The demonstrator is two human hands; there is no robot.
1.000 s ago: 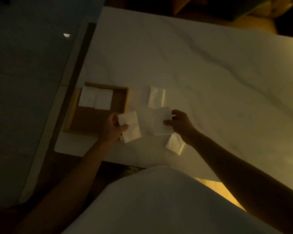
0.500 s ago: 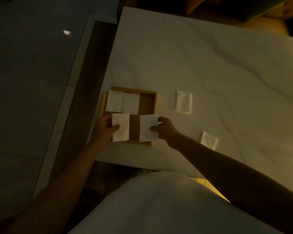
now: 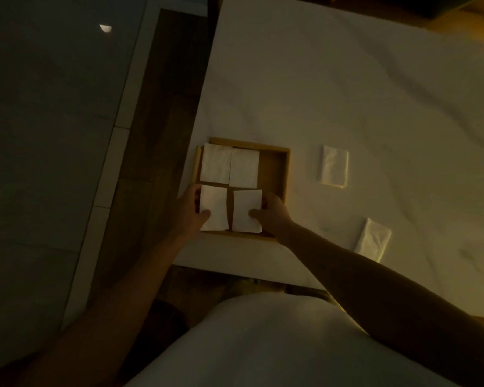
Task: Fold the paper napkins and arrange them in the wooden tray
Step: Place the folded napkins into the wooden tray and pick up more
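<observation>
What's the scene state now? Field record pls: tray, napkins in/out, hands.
tray: wooden tray near the table's left front corner
napkins lying in tray: two, side by side along the far side
napkins held: two, over the tray's near half
left hand: grips left napkin
right hand: grips right napkin
napkins outside tray: two on the table, far one, near one

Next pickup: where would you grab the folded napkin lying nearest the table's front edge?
Pinch the folded napkin by its near short end, coming from the right hand's side; it lies flat, tilted, clear of the tray.
</observation>
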